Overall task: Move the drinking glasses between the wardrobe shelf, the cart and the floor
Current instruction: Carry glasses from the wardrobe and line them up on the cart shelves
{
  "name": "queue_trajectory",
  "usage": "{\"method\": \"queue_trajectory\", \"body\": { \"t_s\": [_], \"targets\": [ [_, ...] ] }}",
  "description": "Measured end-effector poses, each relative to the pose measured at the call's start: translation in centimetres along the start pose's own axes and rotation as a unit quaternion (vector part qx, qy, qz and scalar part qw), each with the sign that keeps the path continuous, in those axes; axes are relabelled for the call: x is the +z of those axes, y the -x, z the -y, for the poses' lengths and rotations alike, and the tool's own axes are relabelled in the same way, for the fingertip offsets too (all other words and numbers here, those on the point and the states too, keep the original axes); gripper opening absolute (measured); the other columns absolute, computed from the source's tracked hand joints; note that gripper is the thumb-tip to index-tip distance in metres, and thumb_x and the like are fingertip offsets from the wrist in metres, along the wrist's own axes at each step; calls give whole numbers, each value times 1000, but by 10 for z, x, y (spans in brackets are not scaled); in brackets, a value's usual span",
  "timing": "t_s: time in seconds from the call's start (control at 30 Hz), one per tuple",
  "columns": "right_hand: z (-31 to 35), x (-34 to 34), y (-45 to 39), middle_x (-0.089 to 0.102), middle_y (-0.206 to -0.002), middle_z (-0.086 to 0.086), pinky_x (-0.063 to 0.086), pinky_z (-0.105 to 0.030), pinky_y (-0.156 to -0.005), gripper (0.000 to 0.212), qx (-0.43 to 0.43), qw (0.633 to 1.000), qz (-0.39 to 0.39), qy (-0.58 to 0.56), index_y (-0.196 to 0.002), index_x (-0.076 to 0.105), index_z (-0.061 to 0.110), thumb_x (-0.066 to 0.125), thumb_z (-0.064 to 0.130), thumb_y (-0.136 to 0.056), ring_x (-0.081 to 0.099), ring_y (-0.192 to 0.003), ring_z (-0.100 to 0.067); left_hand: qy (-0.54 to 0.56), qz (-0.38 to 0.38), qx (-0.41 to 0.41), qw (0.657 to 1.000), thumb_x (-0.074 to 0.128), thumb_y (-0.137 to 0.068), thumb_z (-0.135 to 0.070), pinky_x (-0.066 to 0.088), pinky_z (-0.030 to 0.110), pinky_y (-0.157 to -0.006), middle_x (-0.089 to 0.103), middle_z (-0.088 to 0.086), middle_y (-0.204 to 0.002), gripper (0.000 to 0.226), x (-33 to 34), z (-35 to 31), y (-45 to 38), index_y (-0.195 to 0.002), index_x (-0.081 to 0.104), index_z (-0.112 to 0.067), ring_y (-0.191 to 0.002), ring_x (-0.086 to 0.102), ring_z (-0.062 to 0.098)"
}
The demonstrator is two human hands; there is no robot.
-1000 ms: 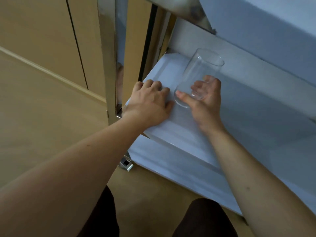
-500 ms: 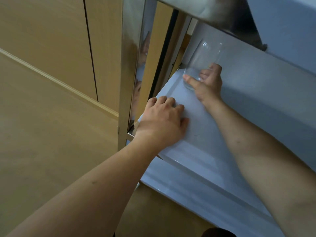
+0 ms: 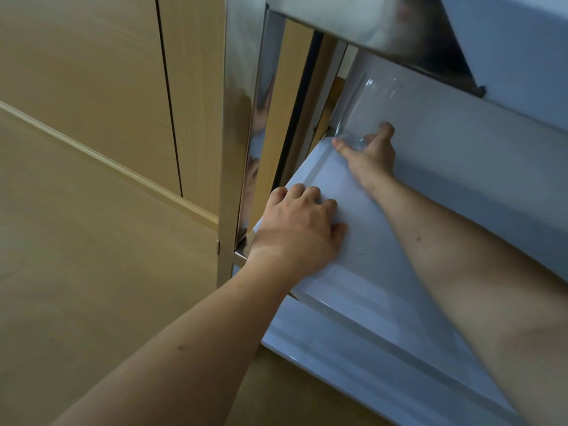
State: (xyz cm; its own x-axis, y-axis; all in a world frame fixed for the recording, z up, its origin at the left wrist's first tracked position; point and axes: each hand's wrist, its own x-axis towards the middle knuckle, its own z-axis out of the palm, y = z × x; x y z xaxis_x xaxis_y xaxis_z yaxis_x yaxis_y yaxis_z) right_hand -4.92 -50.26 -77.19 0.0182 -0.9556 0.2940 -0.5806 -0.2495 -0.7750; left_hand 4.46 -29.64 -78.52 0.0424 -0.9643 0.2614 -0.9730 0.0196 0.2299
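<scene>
- The drinking glass [image 3: 367, 110] is clear and straight-sided, and it stands at the far left corner of the cart's middle shelf [image 3: 362, 241], leaning a little toward the back panel; whether its base sits flat on the shelf cannot be told.
- The right hand [image 3: 370, 158] grips the glass low down, near its base: the thumb lies across the left side of the base and the fingers curl round the right side.
- The right forearm reaches in over the shelf from the lower right, under the shelf above.
- The left hand [image 3: 299, 230] rests palm down on the near left corner of the same white shelf, its fingers bent at the knuckles and pressed against the surface, holding nothing.
- The two hands are well apart along the shelf's left edge.
- A shiny metal post [image 3: 236, 133] of the cart stands just beside the left hand and mirrors it faintly.
- A metal rail [image 3: 368, 23] of the upper shelf crosses the top of the view, right above the glass.
- A lower white shelf [image 3: 353, 358] shows beneath the middle one.
- Wood-toned wardrobe doors [image 3: 107, 87] fill the left background, and the wooden floor [image 3: 76, 272] spreads below them.
</scene>
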Motion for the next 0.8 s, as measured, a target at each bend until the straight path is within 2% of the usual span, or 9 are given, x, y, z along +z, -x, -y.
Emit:
{"method": "queue_trajectory", "body": {
  "t_s": [0.13, 0.3, 0.5, 0.63, 0.73, 0.8],
  "targets": [
    [3, -10, 16, 53, -142, -15, 47, -39, -104, 103, 17, 999, 0, 48, -147, 29, 8, 82, 57, -74, 54, -127, -33, -4, 0, 1, 1000, 32, -100, -57, 28, 41, -111, 56, -2, -128, 46, -2, 1, 0, -125, 61, -30, -126, 44, 23],
    [-1, -42, 65, 41, -152, -19, 33, -39, -114, 96, -6, 991, 38, 129, -154, 28, 8, 76, 51, -83, 41, -139, -35, 3, 4, 3, 1000, 32, -100, -58, 27, 42, -110, 55, -1, -131, 46, -2, 1, 0, -125, 61, -32, -128, 43, 23],
    [-12, -81, 134, 50, -147, -18, 31, -39, -115, 81, -74, 979, 59, 183, -148, 45, 6, 74, 50, -86, 43, -138, -35, -6, -14, -3, 1000, 39, -99, -54, 35, 42, -103, 62, 3, -125, 45, -5, -4, 6, -117, 67, -23, -125, 49, 27],
    [-9, -113, 183, 46, -152, -16, 27, -42, -120, 76, -15, 979, 92, 181, -149, 46, 9, 71, 48, -89, 36, -144, -35, 20, -39, -3, 999, 53, -99, -41, 42, 48, -102, 66, 11, -127, 37, -25, -15, 29, -119, 70, -14, -126, 53, 36],
    [7, -147, 225, 38, -158, -15, 21, -41, -123, 74, 33, 967, 149, 204, -152, 43, 13, 66, 49, -91, 26, -149, -36, 49, -7, -21, 999, 57, -97, -36, 50, 51, -94, 68, 14, -121, 35, -53, -35, 52, -116, 71, -10, -119, 58, 40],
    [22, -170, 250, 35, -160, -15, 19, -43, -124, 74, 55, 958, 186, 210, -153, 40, 14, 64, 51, -93, 23, -150, -37, 39, 52, -24, 998, 56, -98, -37, 48, 51, -96, 66, 14, -129, 39, -76, -48, 73, -125, 68, -12, -124, 56, 40]
  ]
}}
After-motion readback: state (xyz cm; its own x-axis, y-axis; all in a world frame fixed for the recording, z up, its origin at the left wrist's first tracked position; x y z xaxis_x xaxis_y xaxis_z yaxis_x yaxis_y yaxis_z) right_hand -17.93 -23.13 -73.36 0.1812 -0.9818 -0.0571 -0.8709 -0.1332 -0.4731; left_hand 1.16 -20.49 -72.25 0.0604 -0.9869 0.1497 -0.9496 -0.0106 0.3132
